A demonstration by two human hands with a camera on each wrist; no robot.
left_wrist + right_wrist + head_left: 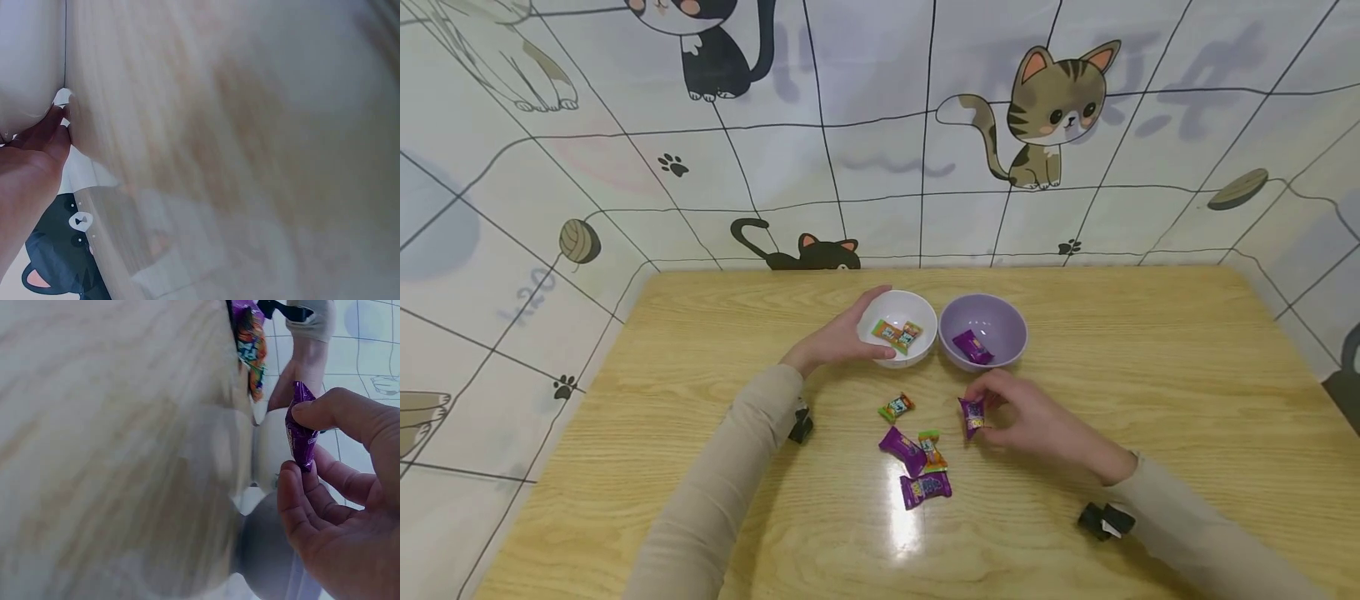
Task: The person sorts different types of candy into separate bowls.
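Observation:
My left hand (846,335) grips a white bowl (917,354), thumb at its near rim and fingers round the far side. Inside that bowl lie orange-and-green wrapped candies (898,335). In my right hand (1030,421) a purple wrapped candy (973,417) is pinched between thumb and fingers, in front of the lilac bowl; the right wrist view shows this candy (302,428) held upright. The lilac bowl (1011,337) stands to the right of the white one and contains a purple candy (973,347). From the left wrist, the bowl's white side (28,62) shows above my fingers.
On the wooden table (700,333), nearer me, lie an orange-and-green candy (897,407), a small group with another orange-and-green one (932,451) and purple candies (926,490). A cat-print sheet (880,167) hangs behind the table and along its sides.

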